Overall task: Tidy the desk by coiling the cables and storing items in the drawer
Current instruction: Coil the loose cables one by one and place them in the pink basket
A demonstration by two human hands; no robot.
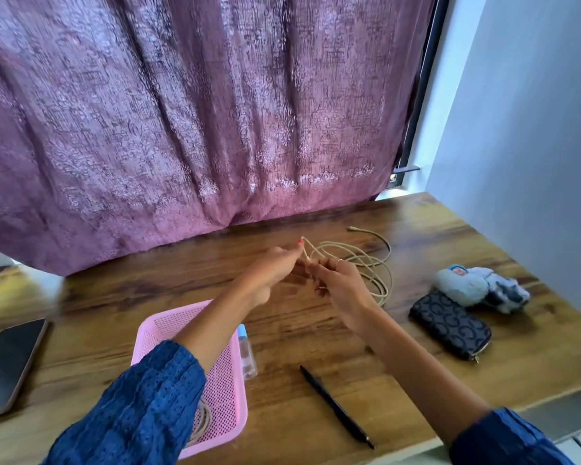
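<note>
Far left, near edge: a dark flat device (9, 367) lies on the wooden surface (282, 330), partly out of view. Right of it, a pink mesh tray (222, 391) holds a coiled beige cord (203, 422) at its near end (mostly hidden under the blue sleeve (141, 407)). A small clear bottle (247, 354) with a blue cap lies just beside the tray's right wall.

Centre: both hands raised above the surface, close together. Left hand (272, 266) pinches the beige cable (366, 260) with fingertips pointing far; right hand (336, 286) curls round the same cable just to the right. A short doubled length stands up between them, tilted toward the far side. The rest of the cable trails right in loose loops lying on the surface, long axis roughly left-right, free plug end (352, 228) pointing left at the far side.

Near centre: black pen (336, 407), long axis diagonal, tip toward near right.

Right: dark patterned pouch (450, 325), and touching its far end a fluffy grey-blue toy (480, 286). Purple curtain (198, 112) hangs behind.
</note>
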